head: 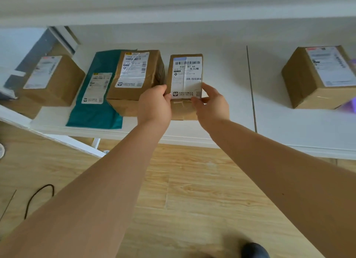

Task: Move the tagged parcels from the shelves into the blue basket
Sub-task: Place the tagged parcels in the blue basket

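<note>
Head view shows left hand (154,103) and right hand (211,104) pinching the near corners of the small brown cardboard parcel with a white label (185,80) on the white shelf (221,65). Such a shallow corner hold may slip, or the parcel may scrape the larger taped cardboard box (134,78) just beside it. Below lies pale wooden flooring (192,190); no blue basket is visible.

The small brown parcel (184,78) at twelve o'clock carries a white label with barcodes and the line "530 B7 A4" followed by the characters "东石楼". The labels on the larger box (134,75) at eleven o'clock, the teal mailer (96,103) and the box (319,75) at two o'clock are too blurred to read.
</note>
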